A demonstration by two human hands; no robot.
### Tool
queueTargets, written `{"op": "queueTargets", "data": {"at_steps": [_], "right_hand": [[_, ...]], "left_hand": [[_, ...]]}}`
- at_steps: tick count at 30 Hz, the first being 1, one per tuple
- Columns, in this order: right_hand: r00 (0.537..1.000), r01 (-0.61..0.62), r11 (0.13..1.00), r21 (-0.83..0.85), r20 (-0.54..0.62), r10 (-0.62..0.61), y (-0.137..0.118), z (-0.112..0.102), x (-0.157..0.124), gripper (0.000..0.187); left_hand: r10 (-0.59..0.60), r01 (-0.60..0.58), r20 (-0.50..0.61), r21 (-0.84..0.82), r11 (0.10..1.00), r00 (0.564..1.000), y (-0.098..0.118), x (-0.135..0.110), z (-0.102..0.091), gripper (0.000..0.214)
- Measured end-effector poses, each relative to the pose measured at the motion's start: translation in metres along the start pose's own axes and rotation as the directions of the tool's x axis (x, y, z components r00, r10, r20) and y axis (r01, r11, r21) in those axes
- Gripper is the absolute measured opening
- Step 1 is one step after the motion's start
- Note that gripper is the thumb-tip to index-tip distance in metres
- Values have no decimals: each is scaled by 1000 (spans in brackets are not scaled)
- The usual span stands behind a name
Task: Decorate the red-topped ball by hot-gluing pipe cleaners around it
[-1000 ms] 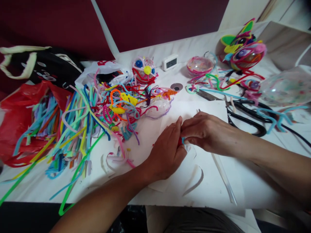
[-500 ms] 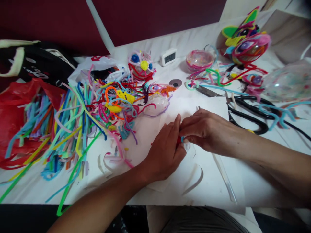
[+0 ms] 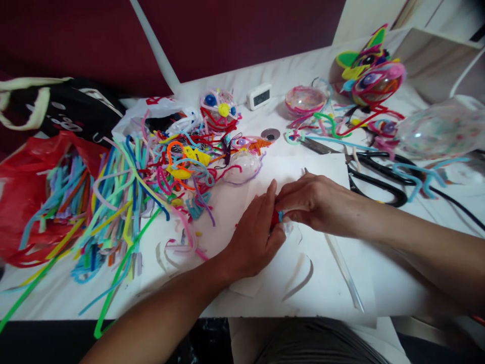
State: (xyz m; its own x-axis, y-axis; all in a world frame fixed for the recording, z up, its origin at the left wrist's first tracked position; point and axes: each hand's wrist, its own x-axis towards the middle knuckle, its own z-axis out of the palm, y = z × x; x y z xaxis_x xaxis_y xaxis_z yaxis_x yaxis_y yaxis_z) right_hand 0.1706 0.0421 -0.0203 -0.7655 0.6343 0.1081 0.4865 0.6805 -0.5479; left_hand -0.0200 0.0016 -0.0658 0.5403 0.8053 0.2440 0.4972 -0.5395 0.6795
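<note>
My left hand (image 3: 253,236) and my right hand (image 3: 312,201) meet over a white sheet of paper (image 3: 326,253) at the table's middle. Both are closed around a small red and light-blue piece (image 3: 278,218), probably pipe cleaner, that peeks out between the fingers. Most of the piece is hidden by my fingers. A thin white paper strip (image 3: 343,273) lies just right of my hands.
A big heap of coloured pipe cleaners (image 3: 125,192) spreads over the left, with a red plastic bag (image 3: 22,187). Black scissors (image 3: 375,177) lie behind my right wrist. Decorated clear balls (image 3: 373,81), a small bowl (image 3: 305,99) and a white digital clock (image 3: 259,96) stand at the back.
My two hands stay pressed together on the small piece, shifting only slightly left with the view. Nothing on the table has moved.
</note>
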Motion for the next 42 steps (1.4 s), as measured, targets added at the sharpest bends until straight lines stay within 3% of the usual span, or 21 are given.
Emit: {"op": "queueTargets", "data": {"at_steps": [14, 22, 42], "right_hand": [[1000, 16, 992, 121, 24, -19, 0, -4, -1, 17], [995, 57, 991, 119, 72, -66, 3, -6, -1, 18], [992, 106, 986, 127, 52, -113, 3, -5, 0, 14]], "left_hand": [[8, -8, 1, 30, 1000, 1000, -1, -1, 1, 71], [7, -7, 3, 34, 999, 1000, 1, 0, 1, 72], [29, -28, 42, -25, 999, 999, 1, -2, -5, 73]]}}
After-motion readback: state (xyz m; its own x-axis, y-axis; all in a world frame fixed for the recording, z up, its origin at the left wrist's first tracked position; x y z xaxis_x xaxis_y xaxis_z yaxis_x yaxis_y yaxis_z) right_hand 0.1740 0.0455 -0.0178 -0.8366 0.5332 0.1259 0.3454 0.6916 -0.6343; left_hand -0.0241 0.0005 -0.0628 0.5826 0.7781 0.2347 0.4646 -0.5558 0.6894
